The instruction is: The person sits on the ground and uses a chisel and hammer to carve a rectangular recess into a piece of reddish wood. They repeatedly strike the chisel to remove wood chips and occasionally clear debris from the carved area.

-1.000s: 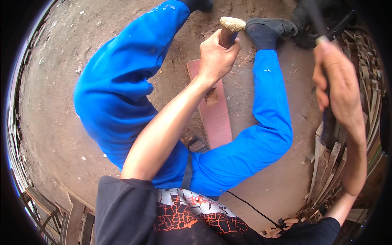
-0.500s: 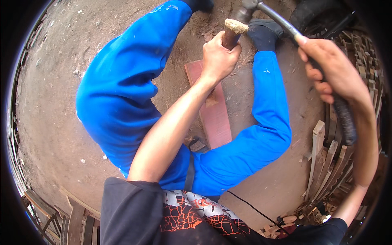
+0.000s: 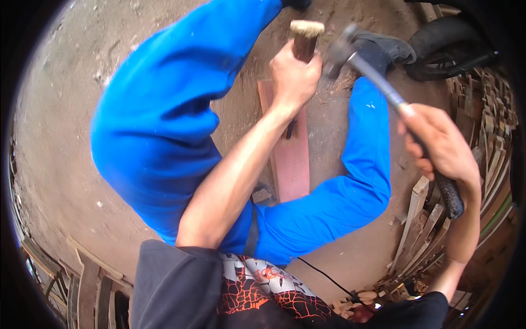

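My left hand (image 3: 296, 77) is wrapped round the brown wooden handle of a chisel (image 3: 304, 46), whose pale, frayed top sticks up above the fist. Beneath that hand, a reddish plank (image 3: 290, 170) lies on the ground between my legs. A dark notch shows in the plank beside my wrist, and the chisel's tip there is mostly hidden by my forearm. On the right, my right hand (image 3: 438, 141) grips a hammer (image 3: 378, 77) by its black handle. The hammer's head is blurred and hangs to the right of the chisel's top, apart from it.
My blue-trousered legs (image 3: 159, 120) spread on both sides of the plank over bare dirt ground (image 3: 60, 137). Stacked wood offcuts (image 3: 422, 225) line the right side. A black wheel (image 3: 449, 46) stands at the far right, and more timber (image 3: 90, 279) lies at the lower left.
The hammer has come down and away from the chisel's top, where its head was right beside it. My right hand has moved lower. The chisel now stands more upright.
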{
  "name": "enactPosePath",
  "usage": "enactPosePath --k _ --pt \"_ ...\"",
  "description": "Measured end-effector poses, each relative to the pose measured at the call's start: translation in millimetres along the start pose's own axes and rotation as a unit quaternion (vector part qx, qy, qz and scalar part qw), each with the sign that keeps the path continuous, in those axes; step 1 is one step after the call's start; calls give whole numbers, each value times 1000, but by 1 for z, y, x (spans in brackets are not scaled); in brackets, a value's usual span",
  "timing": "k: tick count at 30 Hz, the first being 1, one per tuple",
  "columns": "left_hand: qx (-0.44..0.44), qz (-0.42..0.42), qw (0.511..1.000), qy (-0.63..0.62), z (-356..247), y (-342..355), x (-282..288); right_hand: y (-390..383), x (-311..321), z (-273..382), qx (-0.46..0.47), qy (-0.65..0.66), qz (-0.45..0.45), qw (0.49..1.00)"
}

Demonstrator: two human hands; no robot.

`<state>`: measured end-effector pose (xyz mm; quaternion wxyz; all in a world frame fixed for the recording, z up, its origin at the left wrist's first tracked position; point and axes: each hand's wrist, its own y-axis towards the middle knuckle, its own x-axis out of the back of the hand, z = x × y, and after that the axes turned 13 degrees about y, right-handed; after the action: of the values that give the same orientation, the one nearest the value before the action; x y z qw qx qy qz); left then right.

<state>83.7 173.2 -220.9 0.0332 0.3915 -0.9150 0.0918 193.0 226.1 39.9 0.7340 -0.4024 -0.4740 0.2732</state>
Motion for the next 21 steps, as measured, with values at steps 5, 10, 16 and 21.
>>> enactPosePath --k 5,10,16,21 --pt "4 36 999 -16 -9 0 3 -29 19 4 121 154 -194 961" --pt "-80 56 994 -44 -37 -6 -1 -53 69 7 211 248 41 945" --pt "-133 52 990 11 -28 -19 -4 -53 9 -23 188 206 -127 952" --pt "-152 64 985 52 -21 -22 1 -46 -7 -32 155 120 -117 974"
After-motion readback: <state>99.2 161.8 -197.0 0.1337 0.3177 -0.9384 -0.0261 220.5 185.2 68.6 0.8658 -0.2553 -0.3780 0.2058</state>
